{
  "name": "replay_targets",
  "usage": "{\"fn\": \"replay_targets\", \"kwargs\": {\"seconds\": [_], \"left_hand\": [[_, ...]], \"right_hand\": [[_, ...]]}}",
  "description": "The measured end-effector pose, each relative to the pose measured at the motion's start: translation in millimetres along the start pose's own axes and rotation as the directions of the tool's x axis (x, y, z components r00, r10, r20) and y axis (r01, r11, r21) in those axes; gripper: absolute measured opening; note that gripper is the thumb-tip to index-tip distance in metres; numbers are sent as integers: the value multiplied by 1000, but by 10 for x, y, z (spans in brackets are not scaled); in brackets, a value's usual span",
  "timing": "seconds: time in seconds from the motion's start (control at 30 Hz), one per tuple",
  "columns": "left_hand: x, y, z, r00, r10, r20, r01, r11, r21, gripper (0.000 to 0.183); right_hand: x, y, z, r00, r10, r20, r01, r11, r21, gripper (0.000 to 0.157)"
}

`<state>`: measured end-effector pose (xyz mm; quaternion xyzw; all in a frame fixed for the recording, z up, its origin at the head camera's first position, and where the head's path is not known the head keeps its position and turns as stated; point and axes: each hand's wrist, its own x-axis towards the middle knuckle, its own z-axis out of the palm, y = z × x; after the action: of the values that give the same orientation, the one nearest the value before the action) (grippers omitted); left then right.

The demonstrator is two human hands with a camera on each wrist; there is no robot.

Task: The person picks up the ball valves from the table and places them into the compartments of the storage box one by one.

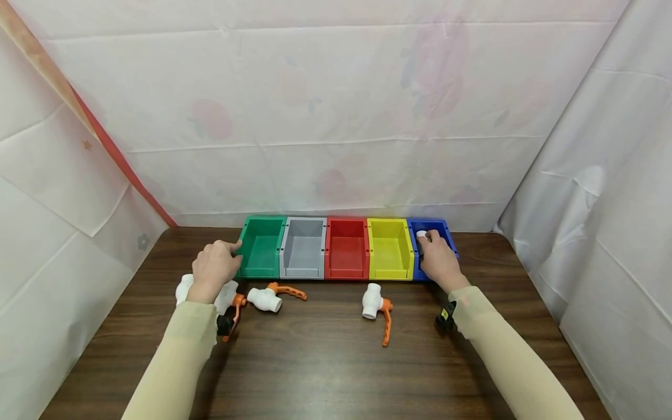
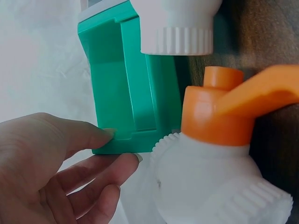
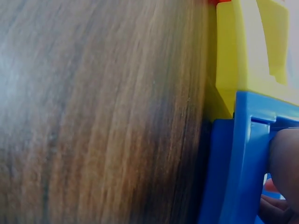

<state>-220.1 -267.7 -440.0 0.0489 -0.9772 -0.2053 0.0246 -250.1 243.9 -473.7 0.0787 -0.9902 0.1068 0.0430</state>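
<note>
My left hand (image 1: pixel 215 267) is at the left end of the bin row and pinches the side wall of the green bin (image 2: pixel 135 102). In the left wrist view its thumb lies over the rim, with the other fingers outside. Close by that hand lies a white ball valve with an orange handle (image 2: pixel 217 116); another white valve end (image 2: pixel 176 39) shows above it. My right hand (image 1: pixel 440 259) reaches into the blue bin (image 1: pixel 450 236), its fingers around a white valve (image 1: pixel 422 233). Most of that valve is hidden by the hand.
Between the green and blue bins stand a grey bin (image 1: pixel 303 272), a red bin (image 1: pixel 347 271) and a yellow bin (image 1: pixel 391 272). White ball valves (image 1: pixel 265 300) with orange handles lie on the wooden table (image 1: pixel 315 373), one (image 1: pixel 371 301) right of centre. A white curtain (image 1: pixel 336 116) hangs behind.
</note>
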Motion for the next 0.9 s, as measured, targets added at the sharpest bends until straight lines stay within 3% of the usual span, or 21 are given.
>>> {"fn": "replay_targets", "kwargs": {"seconds": [0.2, 0.5, 0.9], "left_hand": [[0, -28, -10, 1000, -3, -5, 3, 1000, -7, 43], [-5, -16, -9, 1000, -5, -7, 5, 1000, -5, 44], [-10, -12, 18, 1000, 6, -18, -6, 1000, -7, 43]], "right_hand": [[-53, -47, -49, 999, 7, -39, -6, 999, 33, 46], [-201, -118, -120, 986, 43, -159, -25, 994, 110, 36], [-400, -247, -174, 973, 68, -219, -28, 983, 180, 31]]}}
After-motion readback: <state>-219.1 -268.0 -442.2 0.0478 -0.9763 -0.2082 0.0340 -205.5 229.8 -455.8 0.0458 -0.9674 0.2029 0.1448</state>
